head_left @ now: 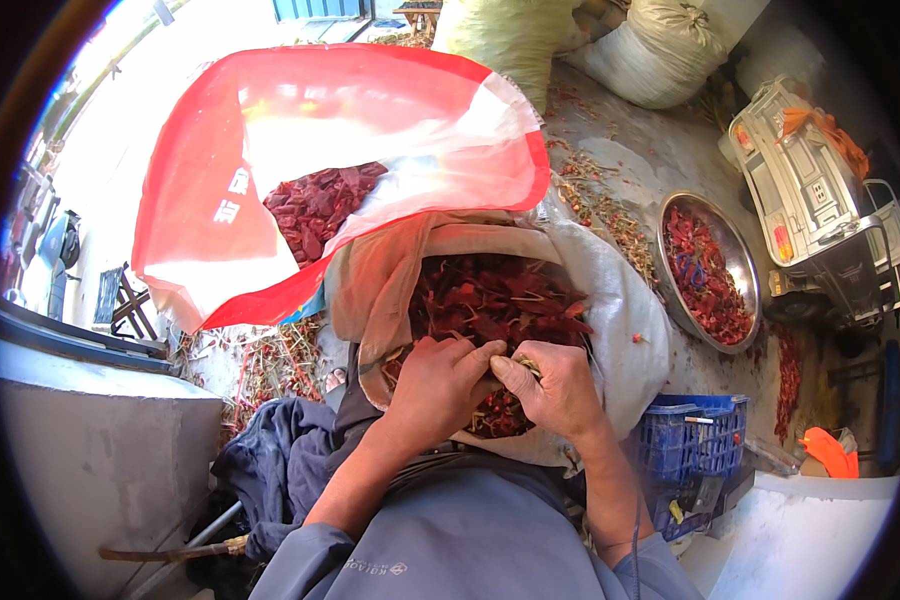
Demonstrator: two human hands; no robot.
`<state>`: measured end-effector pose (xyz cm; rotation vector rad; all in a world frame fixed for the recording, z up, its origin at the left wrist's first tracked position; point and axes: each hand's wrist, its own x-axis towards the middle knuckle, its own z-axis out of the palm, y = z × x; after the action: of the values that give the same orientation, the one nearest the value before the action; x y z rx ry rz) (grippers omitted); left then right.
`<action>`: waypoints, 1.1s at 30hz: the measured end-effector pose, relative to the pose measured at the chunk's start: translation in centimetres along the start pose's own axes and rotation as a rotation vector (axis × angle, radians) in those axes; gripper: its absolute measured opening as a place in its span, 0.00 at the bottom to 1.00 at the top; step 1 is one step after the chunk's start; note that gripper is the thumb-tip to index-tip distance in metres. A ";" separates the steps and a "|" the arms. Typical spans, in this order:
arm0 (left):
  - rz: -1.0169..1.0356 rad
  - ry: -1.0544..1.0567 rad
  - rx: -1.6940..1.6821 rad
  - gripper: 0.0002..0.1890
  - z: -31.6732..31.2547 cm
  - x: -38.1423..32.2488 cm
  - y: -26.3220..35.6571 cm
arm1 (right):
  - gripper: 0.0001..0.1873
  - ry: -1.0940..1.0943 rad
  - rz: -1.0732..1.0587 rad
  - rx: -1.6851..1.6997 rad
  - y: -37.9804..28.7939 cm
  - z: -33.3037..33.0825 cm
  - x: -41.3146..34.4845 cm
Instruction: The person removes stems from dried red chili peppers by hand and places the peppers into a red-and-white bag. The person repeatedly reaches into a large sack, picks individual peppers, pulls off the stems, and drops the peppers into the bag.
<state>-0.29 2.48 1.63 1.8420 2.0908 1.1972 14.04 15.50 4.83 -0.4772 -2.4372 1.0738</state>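
Both hands meet thumb to thumb over a woven sack (630, 300) with a rolled-back rim, which holds dried red chilies (487, 296) with stems. My right hand (559, 386) is closed on some pale chili stems (531, 366) at its thumb and forefinger. My left hand (446, 382) has its fingers curled and its thumb against the right thumb; what lies inside it is hidden. Beyond the sack, at the upper left, a red and white plastic bag (195, 187) gapes wide, with dark red chili pieces (322, 202) at its bottom.
A steel basin (754, 281) of chilies stands at the right, beside a small vehicle (795, 180). Near my right forearm is a blue plastic crate (667, 442). Full sacks (649, 56) stand at the back. Stems litter the floor (270, 367); a low wall (112, 442) is at the left.
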 end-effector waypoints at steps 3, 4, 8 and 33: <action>0.021 -0.057 0.003 0.14 -0.3 0.0 -0.2 | 0.18 0.004 -0.099 -0.166 -0.1 0.0 0.2; 0.036 -0.065 0.024 0.14 -0.4 -0.1 -0.2 | 0.18 0.013 -0.136 -0.228 -0.2 -0.1 0.2; 0.033 -0.007 -0.143 0.11 -0.4 -0.6 -0.6 | 0.18 0.013 -0.102 -0.082 -0.3 -0.3 -0.2; -0.083 -0.088 -0.392 0.11 -0.2 0.2 -0.6 | 0.17 0.031 -0.033 0.059 0.1 0.2 -0.4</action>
<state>-0.92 2.58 1.50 1.5843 1.7165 1.3605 14.27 15.22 4.54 -0.4300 -2.3708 1.1126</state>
